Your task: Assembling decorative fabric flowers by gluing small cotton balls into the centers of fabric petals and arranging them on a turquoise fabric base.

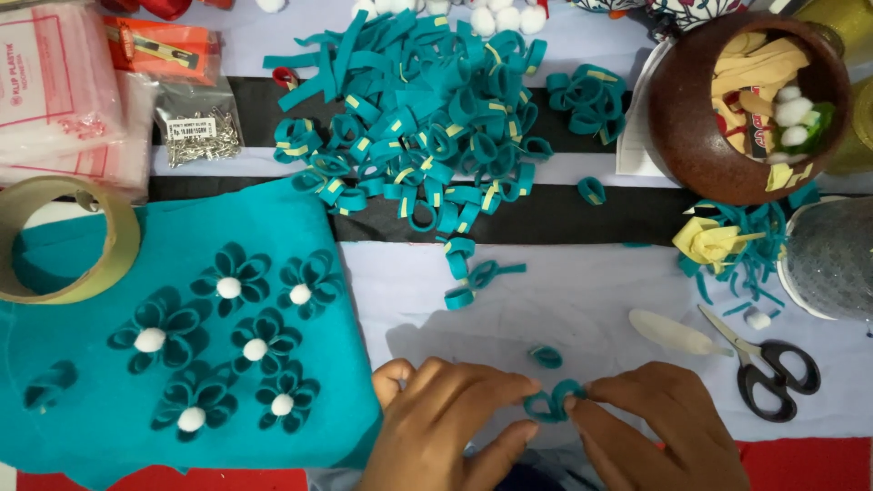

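Pinching: your left hand [446, 423] and right hand [659, 427] each close fingertips on the teal felt loops [553, 402], held between them low over the surface [582, 309].
Spare loop: one small felt loop [546, 356] lies just above your fingers.
Left side: six finished felt flowers [236, 341] rest on teal cloth [109, 427].
Right side: scissors [773, 364] lie near your right hand.
Top: loop pile [427, 118].

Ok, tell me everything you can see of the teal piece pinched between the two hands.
The teal piece is a few small loops of felt-like strip joined at one spot, like part of a flower. It is held just above the pale cloth, the left hand pinching its left side, the right hand its right. No white pompom on it.
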